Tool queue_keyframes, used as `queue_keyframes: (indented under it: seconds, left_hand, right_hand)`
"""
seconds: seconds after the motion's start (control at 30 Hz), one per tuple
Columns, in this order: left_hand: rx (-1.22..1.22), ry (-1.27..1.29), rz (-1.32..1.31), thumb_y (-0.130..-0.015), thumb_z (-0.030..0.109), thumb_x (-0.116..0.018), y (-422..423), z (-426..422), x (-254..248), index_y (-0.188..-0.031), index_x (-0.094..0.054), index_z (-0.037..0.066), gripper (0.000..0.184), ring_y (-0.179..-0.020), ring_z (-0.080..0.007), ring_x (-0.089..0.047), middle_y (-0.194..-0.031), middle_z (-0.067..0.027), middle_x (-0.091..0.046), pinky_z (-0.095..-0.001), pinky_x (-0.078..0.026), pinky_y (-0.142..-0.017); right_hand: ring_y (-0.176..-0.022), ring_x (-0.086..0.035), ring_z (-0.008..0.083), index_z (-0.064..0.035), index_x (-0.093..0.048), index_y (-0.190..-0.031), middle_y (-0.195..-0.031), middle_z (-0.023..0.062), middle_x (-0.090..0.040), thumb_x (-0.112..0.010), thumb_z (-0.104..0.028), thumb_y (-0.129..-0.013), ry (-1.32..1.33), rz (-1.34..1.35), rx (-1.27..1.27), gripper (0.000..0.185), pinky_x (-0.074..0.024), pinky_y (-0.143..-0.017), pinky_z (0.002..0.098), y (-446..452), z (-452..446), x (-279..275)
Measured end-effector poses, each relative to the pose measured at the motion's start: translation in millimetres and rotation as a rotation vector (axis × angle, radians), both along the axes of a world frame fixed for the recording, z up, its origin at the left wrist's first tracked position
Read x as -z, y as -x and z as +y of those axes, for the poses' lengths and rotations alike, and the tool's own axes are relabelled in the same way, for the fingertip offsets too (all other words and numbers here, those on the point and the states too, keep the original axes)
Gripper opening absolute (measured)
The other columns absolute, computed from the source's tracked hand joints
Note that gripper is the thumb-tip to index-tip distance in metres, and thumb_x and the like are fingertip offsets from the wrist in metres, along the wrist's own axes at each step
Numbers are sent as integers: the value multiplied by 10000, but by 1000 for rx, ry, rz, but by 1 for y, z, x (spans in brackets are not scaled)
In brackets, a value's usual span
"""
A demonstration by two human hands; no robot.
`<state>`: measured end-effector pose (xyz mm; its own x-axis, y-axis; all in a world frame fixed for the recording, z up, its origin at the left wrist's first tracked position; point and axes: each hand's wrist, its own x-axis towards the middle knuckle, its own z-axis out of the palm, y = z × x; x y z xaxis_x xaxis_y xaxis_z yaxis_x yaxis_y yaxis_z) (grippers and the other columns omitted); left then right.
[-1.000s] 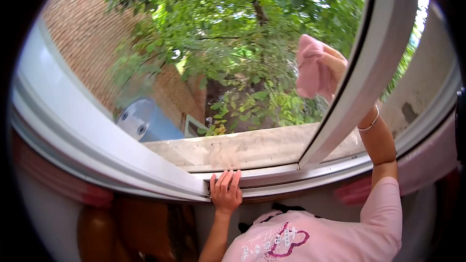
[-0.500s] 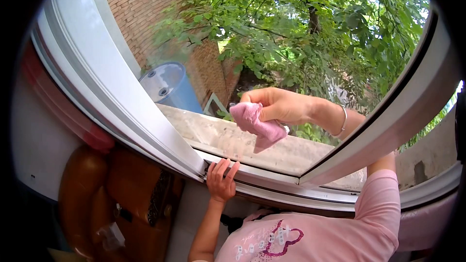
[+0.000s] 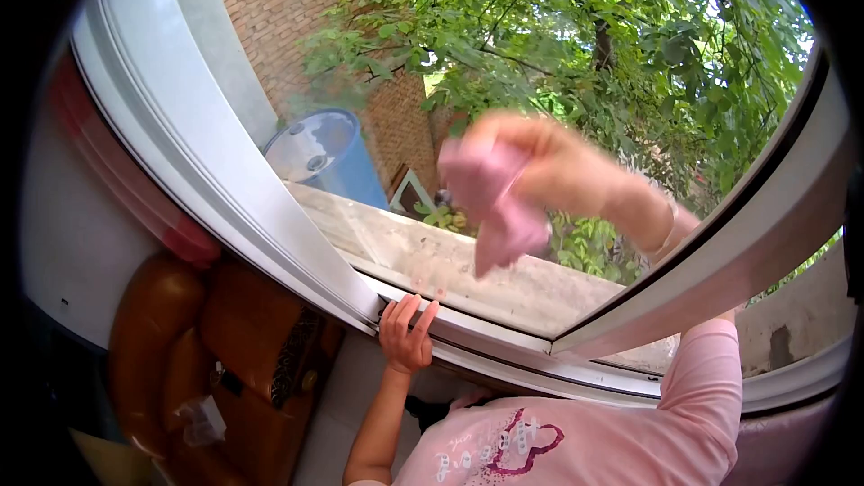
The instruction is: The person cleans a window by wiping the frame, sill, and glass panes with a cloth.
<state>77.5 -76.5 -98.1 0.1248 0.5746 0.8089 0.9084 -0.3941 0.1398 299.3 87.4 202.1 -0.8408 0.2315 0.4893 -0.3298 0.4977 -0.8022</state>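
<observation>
My right hand [image 3: 549, 166], blurred by motion, is closed on a pink cloth [image 3: 495, 198] whose lower corner hangs loose. The right arm passes behind the white window sash [image 3: 693, 274], so hand and cloth are on the outer side of the glass pane [image 3: 396, 243]. Whether the cloth touches the glass, I cannot tell. My left hand [image 3: 409, 333] rests on the bottom rail of the window frame [image 3: 495, 333], fingers stretched over its edge and slightly apart, holding nothing.
Outside are a concrete ledge [image 3: 432, 252], a blue barrel [image 3: 337, 157], a brick wall [image 3: 288, 9] and leafy branches [image 3: 540, 36]. Indoors at lower left stands a brown leather sofa [image 3: 243, 351] with a clear plastic bag [image 3: 202, 421]. A red curtain [image 3: 135, 171] hangs at the left.
My right hand has moved up and slightly right with the pink cloth. My left hand stays on the frame. The view has shifted slightly.
</observation>
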Motion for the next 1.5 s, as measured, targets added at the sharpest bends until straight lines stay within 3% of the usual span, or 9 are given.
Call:
queue_keyframes:
  seconds: [0.1, 0.23, 0.4, 0.57, 0.83, 1.0, 1.07, 1.33, 1.5]
  left_hand:
    - [-11, -1, 1, -840, 132, -452, -2, 0, 1, -1262, -670, 140, 475, -1206, -302, -549, -1289, -115, -573, -477, -400, -1054]
    - [-17, -14, 4, -837, 131, -448, -1, 1, 3, -1261, -669, 134, 478, -1201, -307, -549, -1285, -119, -570, -479, -406, -1046]
    - [-13, -21, 20, -840, 128, -442, -3, 2, 1, -1259, -668, 124, 476, -1192, -316, -548, -1278, -124, -570, -471, -420, -1028]
    - [-30, -44, 13, -843, 121, -442, -4, 1, 5, -1251, -671, 121, 468, -1186, -318, -551, -1277, -125, -568, -469, -426, -1021]
    - [-49, -55, 7, -845, 113, -449, -8, 2, 7, -1241, -675, 114, 457, -1175, -318, -556, -1274, -124, -568, -468, -435, -1011]
    - [-49, -58, -13, -841, 118, -455, -9, 4, 6, -1243, -674, 119, 458, -1180, -310, -554, -1279, -121, -565, -468, -437, -1010]
    - [-41, -50, -24, -843, 122, -453, -10, 2, 4, -1245, -673, 121, 459, -1182, -309, -554, -1279, -120, -566, -468, -436, -1012]
    - [-17, -39, -29, -849, 120, -450, -9, 2, 2, -1244, -662, 82, 451, -1170, -349, -550, -1271, -146, -565, -490, -431, -1015]
    - [-15, -49, -35, -849, 120, -448, -10, 1, 1, -1242, -663, 81, 450, -1167, -351, -551, -1270, -146, -565, -487, -434, -1015]
  right_hand:
    - [-802, -720, 202, -84, -644, -1149, -987, 130, -708, -593, -74, -923, 463, 242, -85, 232, -647, -729, 368, -19, -25, -53]
    - [-632, -564, 102, -107, -617, -1026, -798, -7, -615, -624, -110, -927, 69, -122, 3, 100, -488, -525, 230, 5, -1, 26]
    - [-735, -660, 126, -77, -656, -1081, -881, 40, -682, -598, -65, -931, 466, 130, -147, 162, -580, -608, 275, -18, -15, -47]
    - [-858, -609, 73, -51, -636, -1082, -912, -13, -646, -673, -12, -841, 323, -244, -47, 247, -536, -782, 270, 11, -14, 14]
    - [-862, -597, 64, -51, -627, -1007, -969, 4, -642, -634, -156, -966, 108, 246, -318, 114, -522, -751, 258, 13, 19, 19]
    - [-837, -613, 168, -81, -650, -877, -903, 27, -659, -673, -173, -950, 396, -457, -11, 120, -503, -799, 310, -8, -12, 80]
    - [-915, -584, 111, -85, -657, -1005, -956, -13, -594, -658, -113, -925, -340, -230, 138, 85, -492, -808, 285, -12, -11, 74]
    - [-772, -640, 157, -62, -651, -1084, -914, 43, -647, -605, -121, -963, -227, 254, 23, 142, -557, -697, 328, -18, -3, -62]
    - [-1086, -517, 194, -42, -410, -1324, -1243, 198, -463, -645, -311, -915, 164, 801, -718, 542, -535, -820, 220, -42, 17, -133]
